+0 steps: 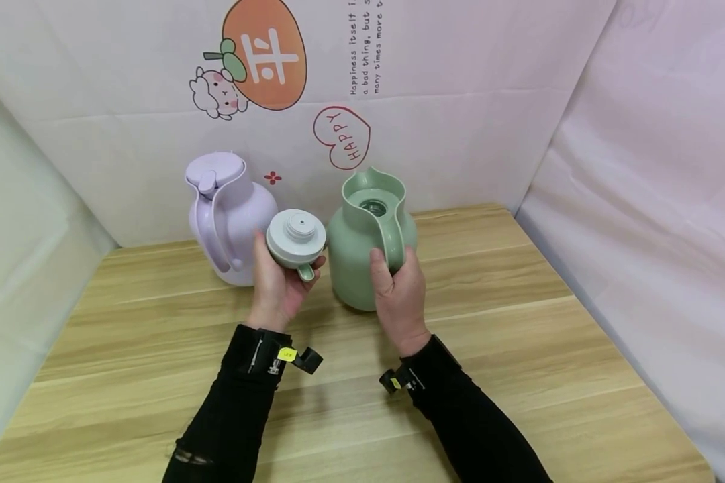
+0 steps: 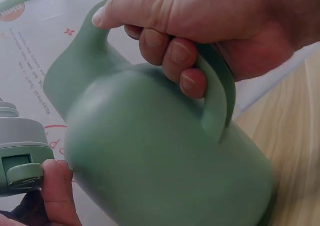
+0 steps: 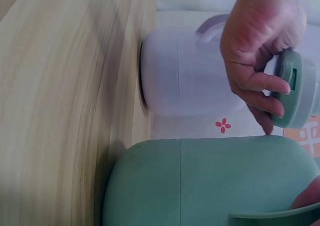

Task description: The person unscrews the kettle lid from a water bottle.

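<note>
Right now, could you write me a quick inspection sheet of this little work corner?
Surface: wooden table, light grain.
Job's things: green jug upright, mouth open; its lid off, held beside it.
Clutter: lilac jug, lid on, at the back left.
Hands: left hand holds the lid in its fingers; right hand grips the green jug's handle.
Cables: nothing seen.
Surroundings: white backdrop with cartoon prints.
</note>
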`<state>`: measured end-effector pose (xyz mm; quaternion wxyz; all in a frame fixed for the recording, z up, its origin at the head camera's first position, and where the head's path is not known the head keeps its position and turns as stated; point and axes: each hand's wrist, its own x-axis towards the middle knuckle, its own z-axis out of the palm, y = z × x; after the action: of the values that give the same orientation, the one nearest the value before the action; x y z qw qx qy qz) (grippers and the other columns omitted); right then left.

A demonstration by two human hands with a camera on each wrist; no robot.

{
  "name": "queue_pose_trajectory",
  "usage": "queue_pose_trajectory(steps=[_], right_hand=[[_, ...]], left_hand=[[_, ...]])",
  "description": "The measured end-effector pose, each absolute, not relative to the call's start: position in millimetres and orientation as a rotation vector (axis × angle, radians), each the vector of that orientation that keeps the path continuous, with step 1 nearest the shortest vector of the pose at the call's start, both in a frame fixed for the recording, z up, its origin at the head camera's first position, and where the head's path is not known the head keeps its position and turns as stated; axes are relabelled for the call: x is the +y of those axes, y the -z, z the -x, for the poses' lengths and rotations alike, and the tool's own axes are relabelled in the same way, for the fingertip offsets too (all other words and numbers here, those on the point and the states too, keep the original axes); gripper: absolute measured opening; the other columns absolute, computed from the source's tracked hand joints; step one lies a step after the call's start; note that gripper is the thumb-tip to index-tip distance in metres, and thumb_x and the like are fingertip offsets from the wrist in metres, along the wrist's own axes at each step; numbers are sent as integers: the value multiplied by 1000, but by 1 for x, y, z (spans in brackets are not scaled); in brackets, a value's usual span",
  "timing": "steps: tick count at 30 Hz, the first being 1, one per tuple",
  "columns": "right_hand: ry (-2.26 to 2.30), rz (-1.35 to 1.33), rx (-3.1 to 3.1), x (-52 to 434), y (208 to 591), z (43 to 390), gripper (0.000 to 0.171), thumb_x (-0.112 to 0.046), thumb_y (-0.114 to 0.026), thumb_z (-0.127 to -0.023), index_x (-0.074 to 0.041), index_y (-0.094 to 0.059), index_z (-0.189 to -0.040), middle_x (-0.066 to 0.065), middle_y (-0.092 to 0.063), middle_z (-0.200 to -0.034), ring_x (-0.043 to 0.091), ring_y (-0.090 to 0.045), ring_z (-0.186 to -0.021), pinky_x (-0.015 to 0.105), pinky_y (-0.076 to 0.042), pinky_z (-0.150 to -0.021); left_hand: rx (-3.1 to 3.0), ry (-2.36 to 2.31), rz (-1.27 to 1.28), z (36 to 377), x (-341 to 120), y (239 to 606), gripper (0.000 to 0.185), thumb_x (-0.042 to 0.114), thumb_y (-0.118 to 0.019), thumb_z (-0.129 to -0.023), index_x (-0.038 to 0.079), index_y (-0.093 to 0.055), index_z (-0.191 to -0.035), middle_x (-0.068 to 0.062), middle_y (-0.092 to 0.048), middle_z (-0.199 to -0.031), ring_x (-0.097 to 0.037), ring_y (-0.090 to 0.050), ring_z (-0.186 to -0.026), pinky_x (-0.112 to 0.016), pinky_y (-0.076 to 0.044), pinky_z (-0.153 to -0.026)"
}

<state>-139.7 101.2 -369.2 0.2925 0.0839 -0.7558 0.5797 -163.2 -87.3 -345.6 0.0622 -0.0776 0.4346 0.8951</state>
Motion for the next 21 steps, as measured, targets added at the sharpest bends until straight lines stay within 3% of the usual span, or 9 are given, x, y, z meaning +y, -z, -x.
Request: queue_pose_trajectory(steps=[7, 21], right_hand=[[-1557, -227, -2014, 106, 369, 147, 45, -35, -60, -104, 6, -57, -120, 21, -70, -115, 30, -68, -104, 49, -56, -88], [-1506, -187, -2025, 114, 368, 158, 47, -40, -57, -104, 6, -59, -116, 20, -69, -107, 30, -67, -98, 48, -55, -86]], left_hand=[[1299, -2683, 314, 167, -85, 360, 83, 75, -9, -103, 23, -64, -135, -5, -73, -101, -17, -72, -78, -24, -55, -64], [1302, -2617, 347, 170, -82, 381, 78, 69, -8, -106, 21, -60, -138, -5, -79, -92, -18, -77, -77, -26, -59, -67]])
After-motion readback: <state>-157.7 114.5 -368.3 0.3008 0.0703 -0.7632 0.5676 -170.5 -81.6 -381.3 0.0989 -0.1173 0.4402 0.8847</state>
